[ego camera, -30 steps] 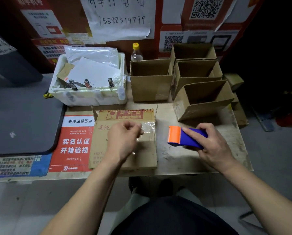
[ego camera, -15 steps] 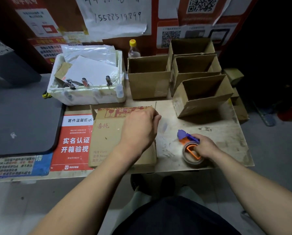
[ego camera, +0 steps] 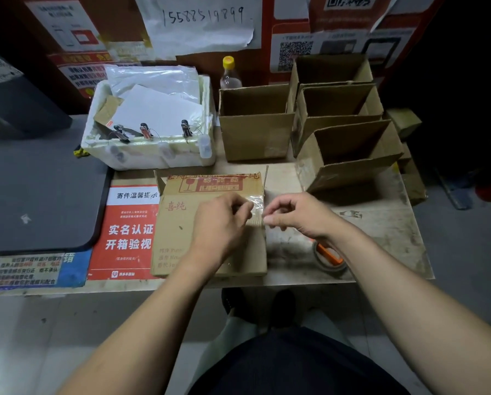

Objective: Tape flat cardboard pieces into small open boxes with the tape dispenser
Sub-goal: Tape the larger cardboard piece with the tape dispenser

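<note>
Head view: smoothing the tape end over the box's right edge.
The cardboard box (ego camera: 210, 223) lies bottom-up on the table (ego camera: 381, 238); the left hand (ego camera: 218, 226) rests curled on its glossy clear tape (ego camera: 256, 205), the right hand (ego camera: 298, 213) pinches the tape end at its right edge. Next, seemingly, press the end down. The tape dispenser (ego camera: 328, 256) lies right of the box, untouched.

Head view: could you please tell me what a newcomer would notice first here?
Most striking are the left hand and right hand meeting at the right edge of the flat cardboard, pinching clear tape. Behind stand four open boxes, and the tape dispenser lies under the right forearm.
</note>
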Available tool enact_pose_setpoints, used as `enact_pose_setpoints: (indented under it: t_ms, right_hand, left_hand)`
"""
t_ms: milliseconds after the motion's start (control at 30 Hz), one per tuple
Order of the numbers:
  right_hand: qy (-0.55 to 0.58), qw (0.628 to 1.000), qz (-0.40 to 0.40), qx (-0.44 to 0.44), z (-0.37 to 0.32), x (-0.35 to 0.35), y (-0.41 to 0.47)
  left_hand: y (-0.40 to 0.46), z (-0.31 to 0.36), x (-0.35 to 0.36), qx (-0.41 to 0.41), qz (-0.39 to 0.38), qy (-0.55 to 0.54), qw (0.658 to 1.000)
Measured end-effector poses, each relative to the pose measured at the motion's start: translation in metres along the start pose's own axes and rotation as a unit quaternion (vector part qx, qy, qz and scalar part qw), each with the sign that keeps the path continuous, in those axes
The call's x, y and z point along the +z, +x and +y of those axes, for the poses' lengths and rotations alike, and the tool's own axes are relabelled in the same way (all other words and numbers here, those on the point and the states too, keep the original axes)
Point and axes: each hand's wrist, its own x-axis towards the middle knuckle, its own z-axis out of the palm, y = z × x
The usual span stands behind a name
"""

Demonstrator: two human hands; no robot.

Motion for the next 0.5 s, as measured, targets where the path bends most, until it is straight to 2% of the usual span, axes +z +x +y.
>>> enact_pose_setpoints:
  t_ms: [100,267,400,500]
  right_hand:
    - [-0.082,0.994,-0.052,0.057,0.003,-0.001,0.007]
    - [-0.145,0.984,-0.056,0.09,0.006,-0.009,0.008]
    - [-0.037,0.995,-0.024,0.09,0.015,-0.012,0.004]
    - [0.064,0.988,0.045,0.135,0.029,-0.005,0.005]
  left_hand:
    - [-0.017,-0.01,0.022,-0.042,0.02,-0.02,0.999]
    - [-0.027,-0.018,0.028,-0.066,0.074,-0.069,0.993]
    - [-0.017,-0.023,0.024,-0.077,0.078,-0.043,0.993]
    - [-0.013,-0.026,0.03,-0.067,0.077,-0.012,0.995]
